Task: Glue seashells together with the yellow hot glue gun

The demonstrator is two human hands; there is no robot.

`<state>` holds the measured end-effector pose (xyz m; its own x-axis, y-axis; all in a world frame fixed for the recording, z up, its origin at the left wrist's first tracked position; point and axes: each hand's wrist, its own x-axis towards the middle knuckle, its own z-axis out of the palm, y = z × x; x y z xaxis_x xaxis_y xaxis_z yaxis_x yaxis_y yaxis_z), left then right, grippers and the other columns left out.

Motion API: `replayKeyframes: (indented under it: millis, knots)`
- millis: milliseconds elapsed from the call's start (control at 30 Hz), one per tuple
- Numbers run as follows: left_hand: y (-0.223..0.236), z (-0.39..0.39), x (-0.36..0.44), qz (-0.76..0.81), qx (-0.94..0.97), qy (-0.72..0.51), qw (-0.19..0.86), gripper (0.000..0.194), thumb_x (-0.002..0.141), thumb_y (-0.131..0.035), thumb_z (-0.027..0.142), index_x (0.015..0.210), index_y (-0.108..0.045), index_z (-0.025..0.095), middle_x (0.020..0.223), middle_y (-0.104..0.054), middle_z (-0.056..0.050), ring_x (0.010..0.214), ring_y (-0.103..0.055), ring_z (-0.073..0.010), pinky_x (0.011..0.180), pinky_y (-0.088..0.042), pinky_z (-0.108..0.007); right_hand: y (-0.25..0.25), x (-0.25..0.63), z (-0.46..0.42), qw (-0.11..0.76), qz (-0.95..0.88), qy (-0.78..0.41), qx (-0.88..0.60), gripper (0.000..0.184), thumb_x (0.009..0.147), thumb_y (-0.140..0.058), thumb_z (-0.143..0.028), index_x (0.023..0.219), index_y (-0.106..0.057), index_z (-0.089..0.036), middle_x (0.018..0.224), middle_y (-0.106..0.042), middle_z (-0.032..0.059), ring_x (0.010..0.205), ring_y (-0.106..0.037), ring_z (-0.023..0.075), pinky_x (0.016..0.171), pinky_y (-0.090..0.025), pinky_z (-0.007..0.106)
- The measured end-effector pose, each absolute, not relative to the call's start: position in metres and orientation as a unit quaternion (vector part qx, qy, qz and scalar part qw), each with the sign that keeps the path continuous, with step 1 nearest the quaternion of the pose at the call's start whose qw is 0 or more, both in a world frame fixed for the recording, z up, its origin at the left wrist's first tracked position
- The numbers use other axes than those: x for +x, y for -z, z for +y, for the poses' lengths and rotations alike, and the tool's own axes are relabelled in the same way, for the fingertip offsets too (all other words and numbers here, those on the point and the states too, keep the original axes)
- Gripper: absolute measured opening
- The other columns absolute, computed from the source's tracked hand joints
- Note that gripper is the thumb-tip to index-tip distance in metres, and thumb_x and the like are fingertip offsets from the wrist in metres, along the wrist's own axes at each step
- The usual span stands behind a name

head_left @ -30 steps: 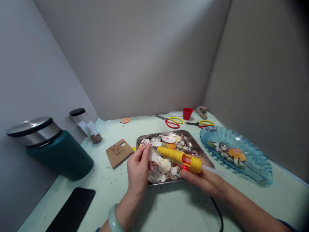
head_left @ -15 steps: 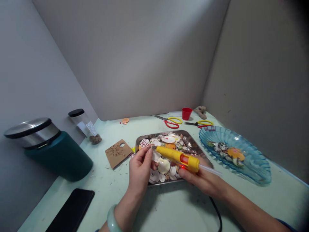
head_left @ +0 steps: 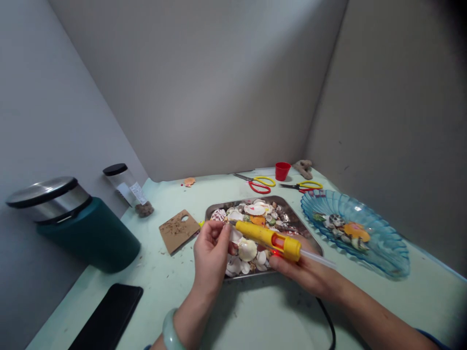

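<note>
My right hand (head_left: 302,272) is wrapped round a yellow hot glue gun (head_left: 257,233), with a clear glue stick (head_left: 317,257) poking out of its back end and a red light glowing beneath. The gun's nozzle points left at the fingertips of my left hand (head_left: 213,250). Those fingers are pinched together; what lies between them is too small and hidden to name. Both hands are above a metal tray (head_left: 310,238) full of shells, among them a pale scallop shell (head_left: 247,249) just under the gun.
Left are a brown cardboard piece (head_left: 177,231), a teal bottle (head_left: 91,236), a black phone (head_left: 107,318) and a clear jar (head_left: 127,184). Behind the tray lie two pairs of scissors (head_left: 260,187) and a red cup (head_left: 282,171). A blue scalloped dish (head_left: 386,243) holding shells stands right.
My left hand has shifted very slightly left, its fingers still pinched at the nozzle. The glue gun has barely moved.
</note>
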<state>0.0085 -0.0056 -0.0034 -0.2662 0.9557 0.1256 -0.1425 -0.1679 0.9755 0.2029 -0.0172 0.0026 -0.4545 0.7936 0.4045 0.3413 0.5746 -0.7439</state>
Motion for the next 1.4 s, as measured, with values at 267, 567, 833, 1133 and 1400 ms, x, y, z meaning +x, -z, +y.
replayKeyframes:
  millis: [267, 567, 833, 1133, 1400]
  knots:
    - [0.0039, -0.0058, 0.0077, 0.473, 0.437, -0.643, 0.414, 0.027, 0.075, -0.074, 0.037, 0.079, -0.056, 0.017, 0.059, -0.058, 0.006, 0.042, -0.053, -0.0076, 0.042, -0.043, -0.017, -0.0023, 0.2025, -0.0187, 0.385, -0.800, -0.287, -0.359, 0.036, 0.093, -0.050, -0.053, 0.079, -0.061, -0.022, 0.069, -0.062, 0.0018, 0.058, -0.055, 0.0173, 0.054, -0.046, 0.027]
    - [0.0049, -0.0057, 0.0080, 0.479, 0.444, -0.644, 0.398, 0.024, 0.077, -0.073, 0.035, 0.080, -0.059, 0.017, 0.063, -0.060, 0.005, 0.045, -0.053, -0.0074, 0.044, -0.045, -0.018, -0.0017, 0.2026, -0.0176, 0.374, -0.810, -0.277, -0.357, 0.038, 0.094, -0.050, -0.054, 0.081, -0.062, -0.021, 0.069, -0.063, 0.0012, 0.058, -0.055, 0.0161, 0.055, -0.045, 0.026]
    - [0.0070, -0.0047, 0.0056, 0.476, 0.445, -0.646, 0.397, 0.022, 0.078, -0.072, 0.035, 0.084, -0.061, 0.017, 0.066, -0.060, 0.005, 0.045, -0.053, -0.0069, 0.045, -0.045, -0.018, -0.0009, 0.2049, -0.0179, 0.378, -0.807, -0.272, -0.363, 0.039, 0.093, -0.049, -0.055, 0.083, -0.066, -0.021, 0.070, -0.064, 0.0032, 0.063, -0.058, 0.0194, 0.058, -0.047, 0.028]
    - [0.0055, -0.0064, 0.0059, 0.483, 0.447, -0.644, 0.390, 0.021, 0.078, -0.073, 0.035, 0.084, -0.063, 0.017, 0.066, -0.062, 0.004, 0.046, -0.054, -0.0075, 0.046, -0.045, -0.018, -0.0030, 0.2038, -0.0192, 0.377, -0.804, -0.278, -0.365, 0.035, 0.093, -0.051, -0.053, 0.083, -0.064, -0.021, 0.068, -0.062, 0.0025, 0.059, -0.056, 0.0182, 0.055, -0.046, 0.028]
    - [0.0055, -0.0059, 0.0059, 0.491, 0.431, -0.660, 0.372, 0.022, 0.079, -0.072, 0.034, 0.087, -0.060, 0.018, 0.067, -0.061, 0.005, 0.045, -0.055, -0.0068, 0.045, -0.044, -0.017, -0.0035, 0.2050, -0.0160, 0.391, -0.791, -0.296, -0.366, 0.035, 0.092, -0.054, -0.050, 0.073, -0.056, -0.020, 0.063, -0.054, -0.0013, 0.054, -0.049, 0.0142, 0.051, -0.040, 0.026]
